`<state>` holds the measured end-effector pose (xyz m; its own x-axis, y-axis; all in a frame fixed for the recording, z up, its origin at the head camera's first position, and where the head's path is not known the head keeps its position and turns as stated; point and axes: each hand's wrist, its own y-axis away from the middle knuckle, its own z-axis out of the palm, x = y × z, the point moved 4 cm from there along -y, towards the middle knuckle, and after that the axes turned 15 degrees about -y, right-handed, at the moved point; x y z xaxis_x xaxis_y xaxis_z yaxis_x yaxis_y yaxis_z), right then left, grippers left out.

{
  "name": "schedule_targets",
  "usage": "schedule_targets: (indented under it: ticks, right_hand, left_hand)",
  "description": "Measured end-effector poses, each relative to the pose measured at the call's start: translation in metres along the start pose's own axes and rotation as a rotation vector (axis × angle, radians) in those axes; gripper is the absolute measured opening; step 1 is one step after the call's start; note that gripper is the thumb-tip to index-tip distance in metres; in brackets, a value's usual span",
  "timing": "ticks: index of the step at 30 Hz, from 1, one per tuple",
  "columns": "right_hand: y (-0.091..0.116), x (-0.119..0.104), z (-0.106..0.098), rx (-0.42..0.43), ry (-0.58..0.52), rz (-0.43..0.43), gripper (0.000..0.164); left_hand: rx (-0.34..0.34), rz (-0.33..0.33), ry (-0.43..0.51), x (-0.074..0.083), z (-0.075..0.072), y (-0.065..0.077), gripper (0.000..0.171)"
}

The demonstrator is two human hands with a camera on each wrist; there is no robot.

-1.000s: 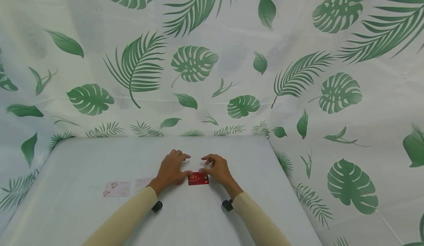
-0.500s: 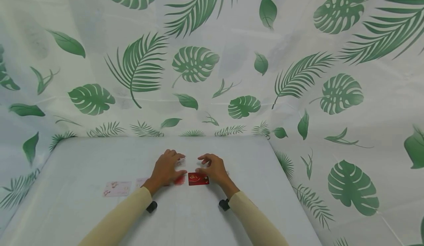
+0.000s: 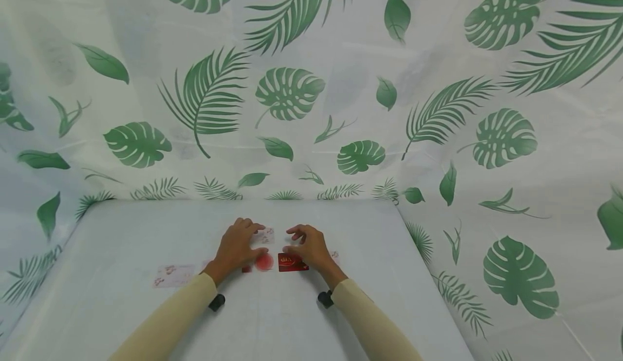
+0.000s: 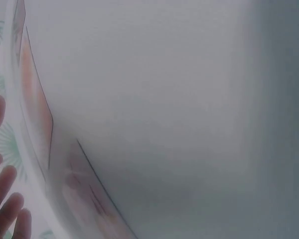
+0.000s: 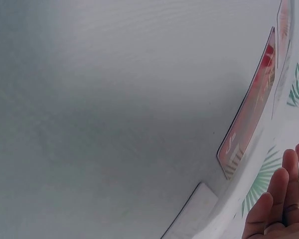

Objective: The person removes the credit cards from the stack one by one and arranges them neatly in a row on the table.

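Note:
In the head view a red card marked VIP (image 3: 294,265) lies flat on the white table. My right hand (image 3: 311,246) is over its upper right, thumb at the card's top edge, other fingers loosely bent. To its left lies a pale card with a red circle (image 3: 264,262). My left hand (image 3: 238,243) hovers by this card, thumb near its top edge, fingers relaxed and apart. A pale patterned card (image 3: 266,235) shows past the left fingertips, partly hidden. In the right wrist view, the right fingers (image 5: 276,199) stay apart from the red card.
Another pale card (image 3: 174,276) lies on the left of the table (image 3: 121,318). A red card corner (image 3: 246,269) shows beside my left wrist, and a pale card (image 3: 335,256) peeks from behind the right wrist. A leaf-print sheet (image 3: 292,150) hangs behind the table.
My left hand has moved left, off the VIP card, uncovering the red-circle card and the pale card behind it. My right hand has shifted slightly left. The VIP card stays put.

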<state>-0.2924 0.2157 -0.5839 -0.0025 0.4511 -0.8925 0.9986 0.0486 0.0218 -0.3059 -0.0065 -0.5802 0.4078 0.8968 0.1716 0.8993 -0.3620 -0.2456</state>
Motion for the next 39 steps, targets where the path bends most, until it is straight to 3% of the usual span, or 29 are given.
schedule_targets:
  ticks: [19, 39]
  right_hand:
    - [-0.011, -0.011, 0.018, -0.035, 0.081, -0.031, 0.048]
    - [-0.022, -0.014, 0.033, -0.036, 0.138, -0.002, 0.049]
  left_hand:
    - [0.002, 0.004, -0.008, -0.018, -0.001, 0.001, 0.061]
    - [-0.049, -0.022, -0.034, -0.033, 0.005, -0.002, 0.061]
